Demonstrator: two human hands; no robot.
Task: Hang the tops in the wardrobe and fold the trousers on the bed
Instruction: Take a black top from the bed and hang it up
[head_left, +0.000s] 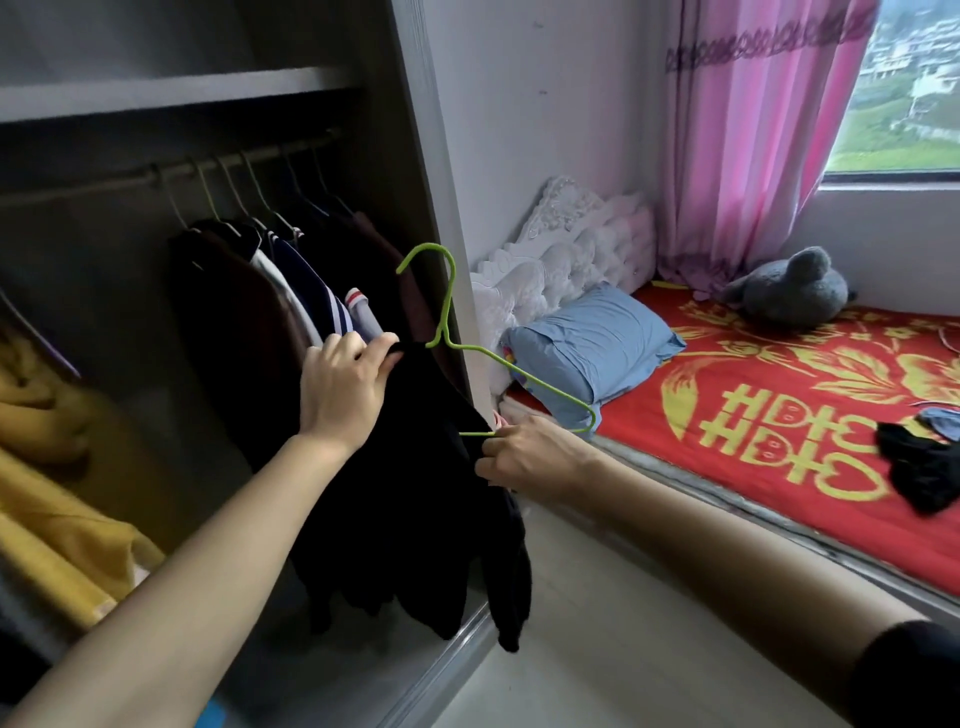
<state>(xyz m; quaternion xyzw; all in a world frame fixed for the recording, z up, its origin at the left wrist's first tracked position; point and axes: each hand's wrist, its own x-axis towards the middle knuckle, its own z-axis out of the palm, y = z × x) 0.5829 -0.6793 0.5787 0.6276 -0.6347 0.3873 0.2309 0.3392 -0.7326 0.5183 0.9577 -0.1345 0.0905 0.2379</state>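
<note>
The black top (415, 493) is hanging in front of the open wardrobe (415, 156), partly on a green hanger (436, 339) whose right arm is sticking out bare. The left hand (343, 384) is pinching the fabric beside the hanger's neck. The right hand (530, 457) is gripping fabric and the hanger's lower bar. Dark clothes (244, 312) are crowding the rail (156, 176) just behind. Well apart, on the bed (779, 415), a black garment (919, 467) is lying.

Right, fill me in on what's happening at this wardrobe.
A person is fitting a black top onto a green wire hanger beside the open wardrobe. The left hand pinches its neck near the hook; the right hand grips fabric and hanger bar. It isn't on the rail yet. Another dark garment lies on the red bedspread.
</note>
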